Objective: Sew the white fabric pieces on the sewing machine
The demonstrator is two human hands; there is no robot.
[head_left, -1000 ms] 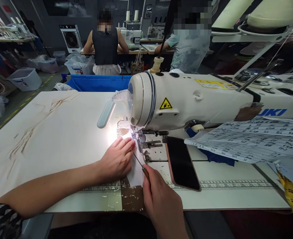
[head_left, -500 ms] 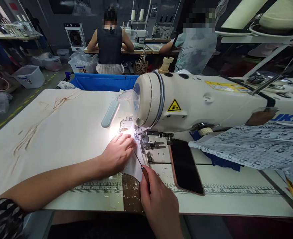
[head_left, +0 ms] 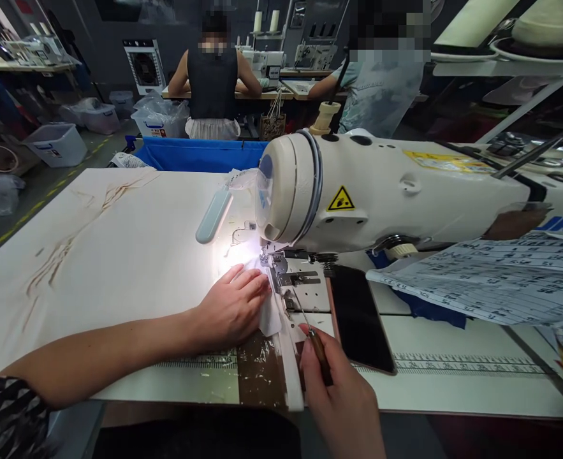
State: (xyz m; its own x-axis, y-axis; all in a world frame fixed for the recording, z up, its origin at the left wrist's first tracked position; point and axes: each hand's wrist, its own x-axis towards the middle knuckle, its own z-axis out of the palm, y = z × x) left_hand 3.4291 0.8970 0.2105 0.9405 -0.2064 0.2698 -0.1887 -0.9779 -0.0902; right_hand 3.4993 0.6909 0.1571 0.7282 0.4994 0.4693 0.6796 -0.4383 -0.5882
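Observation:
My left hand (head_left: 231, 309) lies flat, fingers together, on a small piece of white fabric (head_left: 269, 315) beside the presser foot (head_left: 268, 263) of a white sewing machine (head_left: 381, 191). My right hand (head_left: 341, 398) is closed on a thin awl (head_left: 310, 328) with a brown handle. Its metal tip points up toward the machine's metal plate (head_left: 300, 287), to the right of the fabric. The machine's lamp lights the needle area brightly.
A black phone (head_left: 360, 319) lies face up right of the metal plate. A printed sheet (head_left: 491, 277) hangs over the machine bed at right. A blue bin (head_left: 199, 155) stands behind the table (head_left: 94, 255). Two people sit at machines in the background.
My right hand with the awl has moved right and back, away from the fabric's edge. The fabric has shifted under my left hand, which stays near the presser foot.

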